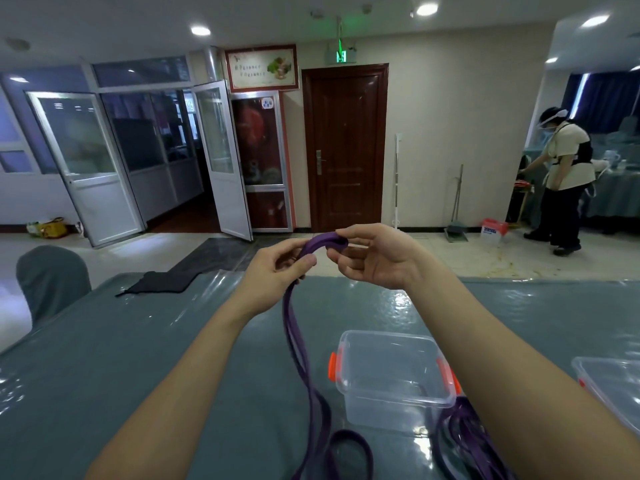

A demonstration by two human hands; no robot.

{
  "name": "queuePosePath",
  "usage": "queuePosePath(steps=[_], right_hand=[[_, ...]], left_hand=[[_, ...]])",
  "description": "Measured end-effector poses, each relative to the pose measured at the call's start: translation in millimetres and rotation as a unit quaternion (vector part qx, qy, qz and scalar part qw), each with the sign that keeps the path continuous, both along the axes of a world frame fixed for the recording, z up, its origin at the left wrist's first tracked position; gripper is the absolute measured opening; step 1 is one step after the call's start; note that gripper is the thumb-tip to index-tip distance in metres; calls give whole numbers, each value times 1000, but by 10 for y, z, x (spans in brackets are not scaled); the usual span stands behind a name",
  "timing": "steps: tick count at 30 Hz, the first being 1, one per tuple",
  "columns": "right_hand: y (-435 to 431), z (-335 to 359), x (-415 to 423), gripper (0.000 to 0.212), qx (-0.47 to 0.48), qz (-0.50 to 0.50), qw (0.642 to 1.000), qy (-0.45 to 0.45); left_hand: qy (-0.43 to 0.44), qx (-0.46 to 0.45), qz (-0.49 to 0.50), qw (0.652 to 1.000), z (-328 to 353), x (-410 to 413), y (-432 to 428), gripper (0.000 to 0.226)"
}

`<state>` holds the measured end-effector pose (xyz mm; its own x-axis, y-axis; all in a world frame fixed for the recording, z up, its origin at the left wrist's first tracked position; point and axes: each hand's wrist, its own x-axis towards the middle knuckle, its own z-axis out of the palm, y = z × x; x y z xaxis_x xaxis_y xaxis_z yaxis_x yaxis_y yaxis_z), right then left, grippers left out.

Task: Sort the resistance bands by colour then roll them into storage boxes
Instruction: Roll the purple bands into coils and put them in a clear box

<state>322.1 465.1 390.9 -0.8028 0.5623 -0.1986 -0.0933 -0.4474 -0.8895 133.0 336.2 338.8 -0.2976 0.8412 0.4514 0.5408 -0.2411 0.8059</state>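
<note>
A red-and-white carton (494,231) on the floor bears blue digits, seemingly 1996. Lettering on the framed poster (262,67) is too blurred to read.

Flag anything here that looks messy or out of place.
A dark cloth lies crumpled at the far edge of the table. Loose purple bands sit in a tangle beside the clear box, not in it. Brownish smears mark the floor beyond.
</note>
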Motion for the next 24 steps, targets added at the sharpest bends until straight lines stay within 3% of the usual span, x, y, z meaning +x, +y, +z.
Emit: queuePosePath(steps=[5, 9, 14, 16, 17, 20, 22, 24], right_hand=[[2, -85, 33, 39, -13, 17, 1000, -1], [-6, -169, 58, 35, -18, 1, 1000, -2], [-8, -368, 102, 34, -52, 9, 999, 6], [2, -474, 130, 30, 35, 34, 998, -47], [19, -522, 144, 27, 128, 41, 986, -98], [57, -587, 181, 15, 408, 28, 885, -223], [69, -577, 193, 19, 450, 44, 864, -220], [83, -568, 214, 22, 429, 71, 878, -199]], left_hand=[[51, -32, -9, 998, 121, -46, -72, 29], [185, -63, 23, 980, 81, -53, -73, 31], [219, -77, 6, 973, 77, -74, -45, 27], [275, -88, 9, 957, 75, -82, -37, 24], [308, -102, 5, 946, 73, -75, -38, 23], [361, -158, -28, 919, 65, -43, -18, 23], [382, -179, -45, 905, 80, -17, 14, 24], [392, -191, -56, 898, 103, -5, 36, 25]])
